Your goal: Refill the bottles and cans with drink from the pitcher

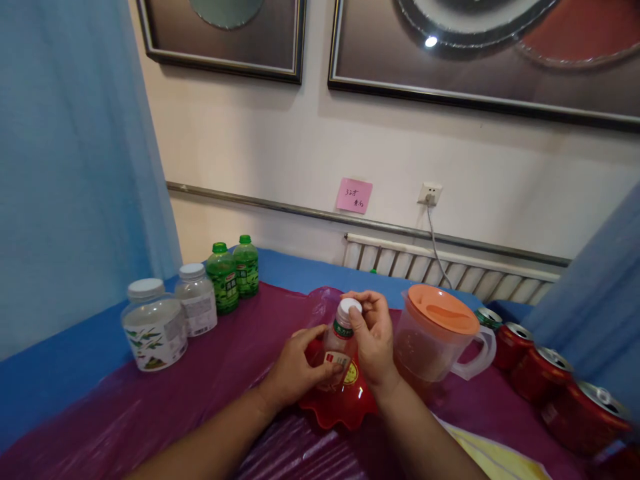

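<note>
A clear plastic drink bottle (339, 341) with a white cap (349, 307) and a green neck band stands upright between my hands. My left hand (299, 367) wraps round its lower body, thumb across the label. The fingers and thumb of my right hand (373, 333) close on the cap at the top. Beneath the bottle lies a red scalloped plate (327, 419) with a yellow emblem in its middle. Just right of my right hand stands a clear pitcher (423, 353) with an orange lid (443, 309); some amber liquid shows low in it.
On the left stand two white-capped jars (155, 333) and two green bottles (223, 280). Several cans (543, 373) line the right side. A yellow-and-white cloth or sheet (493, 450) lies front right. Purple plastic sheeting (200, 400) covers the blue table. A radiator (400, 260) is behind.
</note>
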### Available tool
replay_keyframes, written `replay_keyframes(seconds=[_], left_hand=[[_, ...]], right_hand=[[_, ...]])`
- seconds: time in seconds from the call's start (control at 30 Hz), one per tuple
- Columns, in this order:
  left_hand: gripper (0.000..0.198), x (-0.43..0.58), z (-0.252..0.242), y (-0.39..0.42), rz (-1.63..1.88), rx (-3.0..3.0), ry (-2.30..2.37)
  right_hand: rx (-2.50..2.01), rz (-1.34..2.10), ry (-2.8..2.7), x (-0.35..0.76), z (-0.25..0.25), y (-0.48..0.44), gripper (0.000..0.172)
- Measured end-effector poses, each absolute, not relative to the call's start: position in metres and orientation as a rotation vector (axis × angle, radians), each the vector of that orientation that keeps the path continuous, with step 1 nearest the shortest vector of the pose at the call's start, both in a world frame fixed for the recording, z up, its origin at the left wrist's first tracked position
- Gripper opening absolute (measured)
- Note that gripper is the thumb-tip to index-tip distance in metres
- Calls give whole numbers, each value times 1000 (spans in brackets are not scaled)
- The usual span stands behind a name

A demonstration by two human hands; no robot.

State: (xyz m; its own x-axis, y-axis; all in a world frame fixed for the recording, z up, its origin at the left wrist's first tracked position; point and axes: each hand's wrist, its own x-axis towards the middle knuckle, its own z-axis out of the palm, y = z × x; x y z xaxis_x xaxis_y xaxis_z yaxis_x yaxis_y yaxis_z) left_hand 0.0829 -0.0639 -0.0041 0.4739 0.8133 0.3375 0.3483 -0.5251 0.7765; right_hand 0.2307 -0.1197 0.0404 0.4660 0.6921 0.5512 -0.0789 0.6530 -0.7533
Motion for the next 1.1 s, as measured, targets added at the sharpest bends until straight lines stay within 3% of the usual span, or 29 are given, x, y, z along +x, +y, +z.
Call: replay_keyframes(seconds=[0.17, 0.37, 0.57, 0.9, 1.1], left_hand=[[66, 83, -5, -64, 926, 2096, 921], [69, 82, -8, -60, 1001, 2084, 917], [71, 84, -9, -47, 1163, 2064, 900], [66, 75, 5, -53, 1288, 1996, 659], [60, 81, 5, -42, 1295, 1807, 745]], right_hand=[[-766, 515, -958, 228, 39, -115, 32], [-938, 400, -1090, 229, 41, -118, 55], [-1217, 241, -1332, 234, 52, -122, 24], [-1015, 494, -1133, 235, 81, -131, 33], [-1051, 518, -1053, 255, 108, -152, 40]])
